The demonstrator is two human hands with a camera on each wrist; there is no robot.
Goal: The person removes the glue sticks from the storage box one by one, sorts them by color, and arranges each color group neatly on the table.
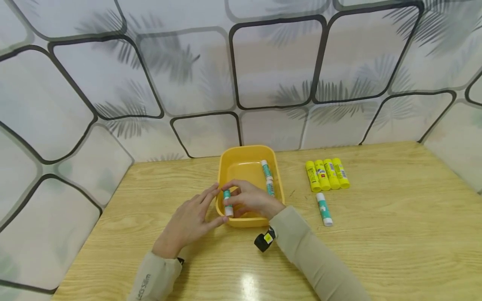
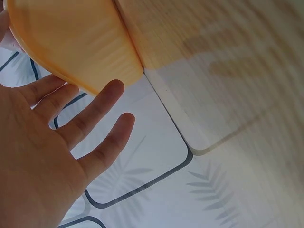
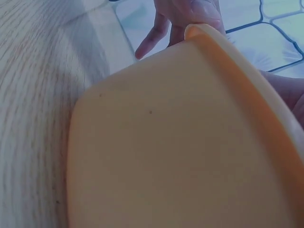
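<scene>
A teal glue stick with white ends (image 1: 227,200) lies lengthwise along the left inner side of a yellow plastic basket (image 1: 248,151). My right hand (image 1: 250,198) reaches into the basket and pinches that stick between thumb and fingers. Along the left rim, my left hand (image 1: 192,221) rests with fingers extended and the thumb at the near left corner; the left wrist view also shows its fingers (image 2: 102,107) spread beside the basket wall. Two more teal glue sticks, a far one (image 1: 266,170) and a near one (image 1: 270,188), lie end to end along the right inner side.
Right of the basket, several yellow glue sticks (image 1: 327,174) lie side by side on the wooden table (image 1: 395,217). Nearer to me is a single teal glue stick (image 1: 325,210). A patterned cloth wall (image 1: 276,67) rises behind the table.
</scene>
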